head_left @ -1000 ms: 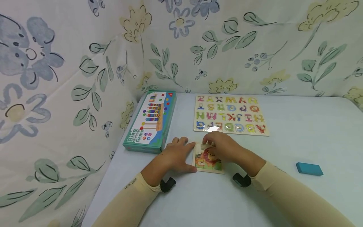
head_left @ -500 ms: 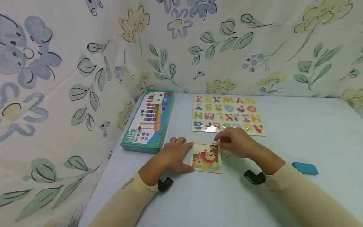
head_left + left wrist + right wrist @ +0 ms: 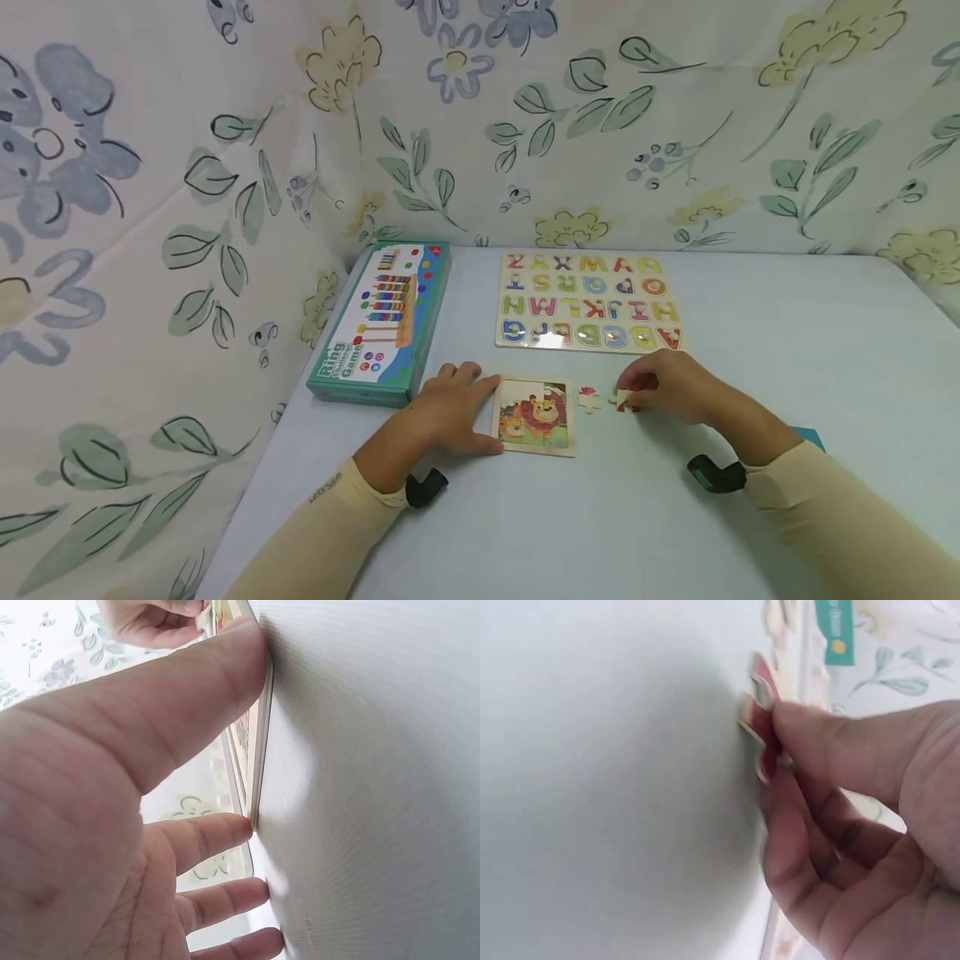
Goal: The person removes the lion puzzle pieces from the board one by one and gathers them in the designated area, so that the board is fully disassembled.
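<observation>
The lion puzzle [image 3: 534, 417] lies on a white tabletop [image 3: 540, 533], floral cloth [image 3: 585, 125] hanging behind and at left. The left hand [image 3: 453, 412], spread, touches its left corners; the right hand [image 3: 675, 387] pinches a puzzle piece [image 3: 762, 724].

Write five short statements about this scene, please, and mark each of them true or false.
1. The right hand pinches a puzzle piece. True.
2. The left hand rests on the letter board. False: it touches the lion puzzle.
3. A loose piece lies between the lion puzzle and the right hand. True.
4. The game box lies right of the lion puzzle. False: it lies left of it.
5. The letter board lies beyond the lion puzzle. True.
</observation>
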### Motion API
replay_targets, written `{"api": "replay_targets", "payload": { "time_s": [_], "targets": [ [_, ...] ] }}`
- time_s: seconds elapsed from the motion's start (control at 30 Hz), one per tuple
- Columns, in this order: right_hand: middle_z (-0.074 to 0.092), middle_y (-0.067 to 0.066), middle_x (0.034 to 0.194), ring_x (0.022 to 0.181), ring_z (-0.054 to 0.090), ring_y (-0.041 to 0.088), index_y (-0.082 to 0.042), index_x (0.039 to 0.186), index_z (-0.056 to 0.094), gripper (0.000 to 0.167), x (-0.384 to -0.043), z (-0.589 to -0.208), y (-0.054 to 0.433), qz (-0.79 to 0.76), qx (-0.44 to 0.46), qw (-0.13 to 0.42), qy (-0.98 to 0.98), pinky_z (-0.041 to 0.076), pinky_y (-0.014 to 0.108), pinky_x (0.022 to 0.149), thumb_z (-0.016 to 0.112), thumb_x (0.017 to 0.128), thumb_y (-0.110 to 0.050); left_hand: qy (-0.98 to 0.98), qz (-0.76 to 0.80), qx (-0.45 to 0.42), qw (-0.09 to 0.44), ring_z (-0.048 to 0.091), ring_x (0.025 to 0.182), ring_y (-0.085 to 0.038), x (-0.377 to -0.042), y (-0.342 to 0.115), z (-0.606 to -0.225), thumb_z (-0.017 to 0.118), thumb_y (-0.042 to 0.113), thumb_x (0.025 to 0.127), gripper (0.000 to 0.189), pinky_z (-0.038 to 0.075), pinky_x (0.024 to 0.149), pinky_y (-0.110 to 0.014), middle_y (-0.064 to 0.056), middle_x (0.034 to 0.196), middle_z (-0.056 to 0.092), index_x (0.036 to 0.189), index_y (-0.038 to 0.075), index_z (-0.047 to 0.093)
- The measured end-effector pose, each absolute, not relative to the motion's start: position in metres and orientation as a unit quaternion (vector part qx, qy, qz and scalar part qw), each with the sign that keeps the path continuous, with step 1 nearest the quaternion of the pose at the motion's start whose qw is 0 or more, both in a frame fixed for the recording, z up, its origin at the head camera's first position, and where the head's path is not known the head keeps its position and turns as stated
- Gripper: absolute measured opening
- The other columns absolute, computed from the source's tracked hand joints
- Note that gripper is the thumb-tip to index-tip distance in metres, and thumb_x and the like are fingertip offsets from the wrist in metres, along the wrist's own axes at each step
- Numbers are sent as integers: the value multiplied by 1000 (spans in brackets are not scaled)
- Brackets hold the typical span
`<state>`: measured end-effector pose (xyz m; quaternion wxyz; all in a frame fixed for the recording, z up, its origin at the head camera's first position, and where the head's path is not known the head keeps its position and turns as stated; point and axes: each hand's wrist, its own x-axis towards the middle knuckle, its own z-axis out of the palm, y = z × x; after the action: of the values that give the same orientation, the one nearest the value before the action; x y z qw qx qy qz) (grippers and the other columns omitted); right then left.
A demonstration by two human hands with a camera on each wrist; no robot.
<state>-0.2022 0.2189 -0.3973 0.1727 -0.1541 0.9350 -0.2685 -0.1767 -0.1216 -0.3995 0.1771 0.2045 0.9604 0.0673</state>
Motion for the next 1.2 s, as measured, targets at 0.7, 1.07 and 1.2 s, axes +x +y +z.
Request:
{"api": "replay_targets", "payload": {
  "time_s": [0.7, 1.07, 1.2],
  "targets": [
    [61, 5, 110, 101, 53, 25, -21, 111, 78, 23, -199, -396, 140, -205, -199, 116, 951, 49, 43, 87, 82, 88, -24, 960, 69, 207, 178, 36, 141, -33, -179, -125, -401, 79, 66, 78, 100, 39, 113, -52, -8, 161, 35, 160, 26, 37],
    [59, 0, 96, 94, 49, 20, -19, 99, 80, 16, -193, -403, 116, -187, -224, 110, 950, 46, 30, 76, 86, 84, -21, 960, 70, 204, 179, 35, 141, -32, -176, -122, -401, 79, 65, 79, 99, 39, 113, -52, -8, 161, 35, 159, 25, 38],
    [58, 0, 97, 96, 48, 21, -19, 101, 80, 17, -192, -403, 114, -191, -220, 108, 951, 46, 31, 77, 86, 84, -20, 961, 67, 203, 177, 36, 141, -32, -176, -123, -400, 79, 64, 79, 99, 39, 113, -51, -8, 160, 36, 159, 25, 38]
  ]
}}
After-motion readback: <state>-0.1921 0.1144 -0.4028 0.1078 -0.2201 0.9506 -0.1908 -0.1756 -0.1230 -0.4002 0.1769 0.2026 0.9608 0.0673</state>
